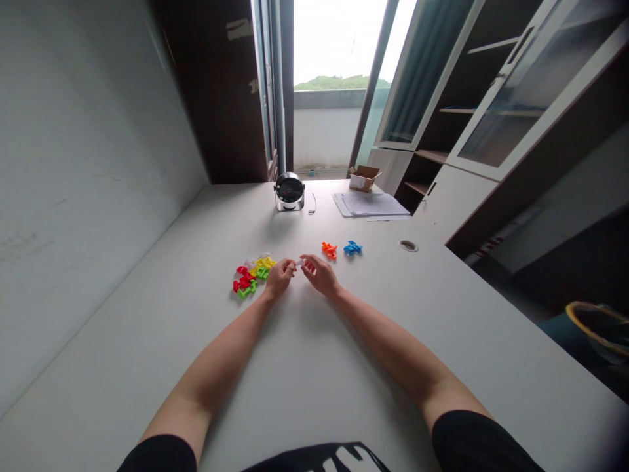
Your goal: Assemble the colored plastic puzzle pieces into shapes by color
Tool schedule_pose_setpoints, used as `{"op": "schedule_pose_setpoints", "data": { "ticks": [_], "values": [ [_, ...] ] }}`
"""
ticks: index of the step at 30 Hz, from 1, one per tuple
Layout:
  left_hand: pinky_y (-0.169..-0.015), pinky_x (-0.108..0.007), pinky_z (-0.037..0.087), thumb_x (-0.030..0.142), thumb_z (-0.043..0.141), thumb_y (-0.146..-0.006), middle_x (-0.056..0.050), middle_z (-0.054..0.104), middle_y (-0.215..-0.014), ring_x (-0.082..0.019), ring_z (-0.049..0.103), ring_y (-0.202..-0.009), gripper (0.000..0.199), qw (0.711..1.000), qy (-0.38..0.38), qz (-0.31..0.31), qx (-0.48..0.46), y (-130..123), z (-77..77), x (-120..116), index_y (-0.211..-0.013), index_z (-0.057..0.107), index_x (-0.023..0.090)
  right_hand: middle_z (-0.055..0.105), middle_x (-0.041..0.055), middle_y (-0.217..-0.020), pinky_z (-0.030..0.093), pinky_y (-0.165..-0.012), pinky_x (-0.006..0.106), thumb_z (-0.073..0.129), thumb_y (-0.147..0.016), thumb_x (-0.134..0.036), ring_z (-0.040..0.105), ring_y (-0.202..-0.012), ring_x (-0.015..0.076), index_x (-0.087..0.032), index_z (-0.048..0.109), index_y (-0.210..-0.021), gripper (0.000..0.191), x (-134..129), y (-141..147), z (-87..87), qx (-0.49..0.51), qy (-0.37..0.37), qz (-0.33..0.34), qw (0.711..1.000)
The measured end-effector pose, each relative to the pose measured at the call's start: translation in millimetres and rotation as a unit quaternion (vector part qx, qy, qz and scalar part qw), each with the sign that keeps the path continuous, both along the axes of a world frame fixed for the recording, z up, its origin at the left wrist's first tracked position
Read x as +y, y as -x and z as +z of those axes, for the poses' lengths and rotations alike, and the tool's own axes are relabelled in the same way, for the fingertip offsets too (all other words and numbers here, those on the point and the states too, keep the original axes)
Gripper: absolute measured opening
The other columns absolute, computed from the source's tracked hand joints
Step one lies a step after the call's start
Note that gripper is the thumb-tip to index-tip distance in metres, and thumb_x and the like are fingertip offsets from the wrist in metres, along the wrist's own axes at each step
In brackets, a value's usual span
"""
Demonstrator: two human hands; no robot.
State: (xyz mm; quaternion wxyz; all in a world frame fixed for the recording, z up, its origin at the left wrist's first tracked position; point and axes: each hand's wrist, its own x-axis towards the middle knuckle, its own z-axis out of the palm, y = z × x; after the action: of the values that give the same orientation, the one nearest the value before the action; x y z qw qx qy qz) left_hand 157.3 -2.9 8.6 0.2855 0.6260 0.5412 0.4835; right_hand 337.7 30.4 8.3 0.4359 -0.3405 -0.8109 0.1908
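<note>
One small white piece (300, 263), pinched in my left hand (280, 276), likely for steadiness, meets my curled right hand (321, 275) (gripping or not, I cannot tell), between a mixed-colour pile (246, 280) and the orange cluster (329, 250) and blue cluster (352, 248), seemingly grouped by colour.

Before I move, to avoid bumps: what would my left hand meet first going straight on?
Your left hand, fingertips on the small white piece, would likely meet the right hand; depth is unclear.

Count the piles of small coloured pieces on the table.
3: a mixed-colour pile beside the left hand, an orange pile beyond the right hand, and a blue pile right of the orange one. The hands may hide others.
</note>
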Motion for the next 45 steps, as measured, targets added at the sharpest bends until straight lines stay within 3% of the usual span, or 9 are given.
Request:
{"op": "schedule_pose_setpoints", "data": {
  "ticks": [4,10,17,27,31,34,38,41,45],
  "values": [
    [-0.068,-0.025,0.050,0.041,0.047,-0.095,-0.003,0.071,-0.078,-0.015,0.066,-0.068,0.030,1.000,0.000,0.002,0.002,-0.6,0.8,-0.2,-0.087,0.066,0.019,0.068,0.0040,-0.093,0.051,-0.069,0.029,0.056,-0.097,-0.033,0.062,-0.071,0.0151,-0.024,0.062,-0.117,0.023,-1.1,0.2,0.5,0.004,0.003,0.004,1.000],
    [-0.066,-0.026,0.051,0.037,0.056,-0.090,-0.003,0.070,-0.083,-0.013,0.064,-0.066,0.026,0.998,0.000,-0.011,-0.054,-1.8,-3.0,2.4,-0.106,0.065,0.019,0.068,0.0041,-0.090,0.050,-0.066,0.028,0.054,-0.098,-0.039,0.061,-0.070,0.0152,-0.023,0.062,-0.114,0.023,-1.0,0.8,0.7,0.004,-0.001,-0.006,1.000],
    [-0.067,-0.025,0.051,0.039,0.056,-0.091,-0.003,0.070,-0.081,-0.014,0.064,-0.067,0.024,0.998,-0.003,-0.021,-0.051,-0.4,-4.7,3.6,-0.097,0.067,0.019,0.069,0.0052,-0.094,0.047,-0.068,0.029,0.050,-0.100,-0.041,0.060,-0.071,0.0155,-0.022,0.064,-0.103,0.024,-0.8,-0.2,2.0,-0.012,-0.005,-0.018,1.000],
    [-0.068,-0.026,0.050,0.044,0.049,-0.094,-0.003,0.069,-0.079,-0.014,0.064,-0.069,0.031,0.999,-0.002,-0.032,-0.039,0.6,-2.8,2.5,-0.090,0.066,0.018,0.067,0.0032,-0.089,0.050,-0.069,0.029,0.054,-0.097,-0.034,0.062,-0.072,0.0159,-0.024,0.063,-0.109,0.018,-2.8,0.3,2.5,-0.017,-0.011,-0.004,1.000],
    [-0.066,-0.026,0.051,0.045,0.046,-0.095,-0.004,0.069,-0.080,-0.014,0.064,-0.067,0.035,0.999,0.004,-0.031,-0.037,0.1,-3.2,3.7,-0.094,0.068,0.018,0.067,0.0042,-0.093,0.051,-0.075,0.031,0.055,-0.096,-0.033,0.063,-0.079,0.0177,-0.023,0.065,-0.105,0.017,11.0,-8.8,10.1,-0.017,-0.039,-0.022,0.999],
    [-0.065,-0.025,0.051,0.043,0.047,-0.095,-0.004,0.069,-0.079,-0.013,0.064,-0.066,0.034,0.999,0.008,-0.026,-0.030,-0.5,-3.4,3.7,-0.094,0.069,0.017,0.067,0.0060,-0.095,0.050,-0.079,0.032,0.053,-0.095,-0.033,0.063,-0.080,0.0188,-0.021,0.066,-0.106,0.020,37.2,-37.3,21.5,0.008,-0.054,-0.109,0.993],
    [-0.064,-0.025,0.051,0.039,0.049,-0.093,-0.004,0.070,-0.078,-0.014,0.064,-0.067,0.030,0.999,0.010,-0.029,-0.010,-1.7,-3.6,2.4,-0.092,0.070,0.017,0.066,0.0088,-0.091,0.048,-0.083,0.036,0.053,-0.092,-0.031,0.059,-0.077,0.0208,-0.016,0.067,-0.103,0.024,74.5,-108.8,24.7,0.012,-0.033,-0.319,0.947],
    [-0.065,-0.025,0.050,0.035,0.049,-0.092,-0.003,0.070,-0.078,-0.014,0.065,-0.068,0.027,1.000,0.012,-0.027,0.011,-2.4,-3.7,1.4,-0.092,0.070,0.018,0.065,0.0115,-0.091,0.045,-0.088,0.039,0.058,-0.085,-0.030,0.057,-0.088,0.0249,-0.015,0.069,-0.097,0.022,88.7,-163.1,9.9,-0.038,0.024,-0.457,0.888],
    [-0.066,-0.024,0.049,0.033,0.050,-0.090,-0.003,0.071,-0.079,-0.014,0.064,-0.070,0.025,0.999,0.015,-0.017,0.033,-3.0,-2.7,-0.3,-0.091,0.070,0.019,0.065,0.0115,-0.093,0.043,-0.088,0.041,0.062,-0.080,-0.031,0.054,-0.094,0.0272,-0.019,0.068,-0.087,0.016,91.7,-199.2,-14.4,-0.097,0.133,-0.517,0.840]
  ]
}}
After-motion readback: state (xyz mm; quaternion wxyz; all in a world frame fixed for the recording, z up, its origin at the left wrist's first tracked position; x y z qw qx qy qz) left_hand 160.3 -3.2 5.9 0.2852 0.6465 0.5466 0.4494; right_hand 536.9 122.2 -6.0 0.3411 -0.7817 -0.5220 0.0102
